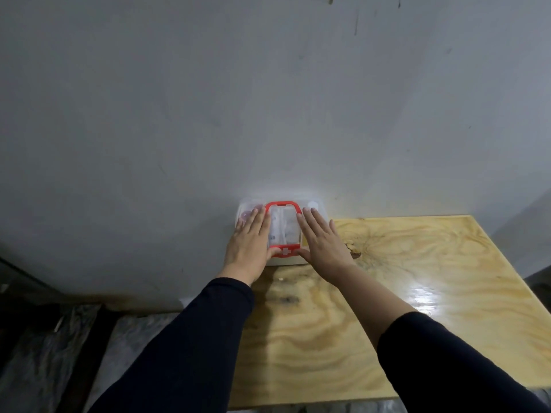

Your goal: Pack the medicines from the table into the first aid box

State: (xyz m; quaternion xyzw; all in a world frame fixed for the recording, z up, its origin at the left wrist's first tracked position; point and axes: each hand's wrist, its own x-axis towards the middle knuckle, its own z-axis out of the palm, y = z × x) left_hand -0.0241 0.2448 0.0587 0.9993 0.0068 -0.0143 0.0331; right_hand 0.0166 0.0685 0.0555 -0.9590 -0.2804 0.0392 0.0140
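A grey wall (268, 99) fills the upper two thirds of the frame. Below it, one plywood table (402, 293) runs from the centre to the right edge, with a glare patch on its right part. My two arms come up from the bottom in dark sleeves (185, 353), the right one pushed back to bare the forearm. One first aid box (283, 231) sits at the table's far left corner, just below centre frame, against the wall; its clear lid is down, with one red handle (282, 205) and one red latch (285, 251) bearing a white cross. My left hand (249, 242) lies flat on the lid's left side, fingers spread. My right hand (323, 245) lies flat on the right side, fingers spread too. Pale shapes show through the lid; I cannot count them.
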